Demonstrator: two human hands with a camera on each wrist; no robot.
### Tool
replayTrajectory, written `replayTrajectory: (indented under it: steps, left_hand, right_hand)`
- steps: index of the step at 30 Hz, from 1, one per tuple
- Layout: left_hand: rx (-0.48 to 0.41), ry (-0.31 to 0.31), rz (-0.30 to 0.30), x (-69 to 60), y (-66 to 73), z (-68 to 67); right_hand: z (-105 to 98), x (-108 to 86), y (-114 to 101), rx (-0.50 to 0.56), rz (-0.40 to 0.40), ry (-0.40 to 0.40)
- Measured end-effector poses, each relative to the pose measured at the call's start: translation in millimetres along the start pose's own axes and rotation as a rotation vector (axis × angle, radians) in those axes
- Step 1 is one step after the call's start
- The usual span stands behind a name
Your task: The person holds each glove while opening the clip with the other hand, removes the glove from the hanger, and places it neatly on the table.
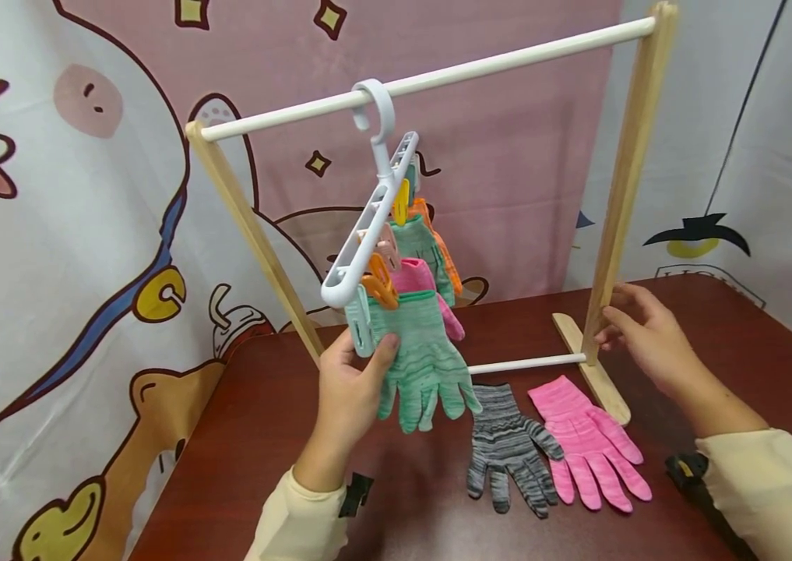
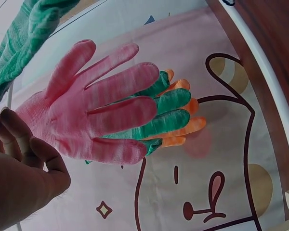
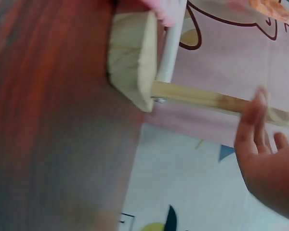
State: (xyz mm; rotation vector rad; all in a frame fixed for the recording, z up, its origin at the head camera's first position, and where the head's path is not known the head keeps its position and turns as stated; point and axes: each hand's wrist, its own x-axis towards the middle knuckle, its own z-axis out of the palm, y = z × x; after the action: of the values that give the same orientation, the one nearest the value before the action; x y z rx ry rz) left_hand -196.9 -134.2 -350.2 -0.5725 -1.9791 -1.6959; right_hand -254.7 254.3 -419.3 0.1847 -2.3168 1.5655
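Observation:
My left hand (image 1: 350, 386) pinches the cuff edge of a green knit glove (image 1: 427, 354), thumb on its near side. The glove hangs fingers down at the front end of a white clip hanger (image 1: 373, 226), beside an orange clip (image 1: 379, 284) and a pale teal clip (image 1: 359, 321). Behind it hang a pink glove (image 2: 106, 106), a second green glove (image 2: 172, 107) and an orange glove (image 2: 195, 126). My right hand (image 1: 651, 339) is at the rack's right wooden post (image 1: 623, 179), fingers loosely bent; whether they touch the post is unclear.
The hanger hooks over the rack's white top rod (image 1: 508, 62). On the dark red-brown table (image 1: 241, 467) lie a grey striped glove (image 1: 508, 448) and a pink glove (image 1: 588, 444), by the post's wooden foot (image 1: 606, 389). A cartoon-print cloth (image 1: 508, 171) hangs behind.

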Motion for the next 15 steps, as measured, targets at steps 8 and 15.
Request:
replayTrajectory:
  steps: [8, 15]
  left_hand:
    - [0.000, -0.017, 0.016, 0.3, 0.9, 1.1]
    - [-0.028, -0.039, 0.013, -0.6, 0.8, 0.8]
  right_hand:
    - [5.3, -12.7, -46.6, 0.061, -0.051, 0.374]
    - [33.7, -43.4, -108.2, 0.060, -0.267, 0.259]
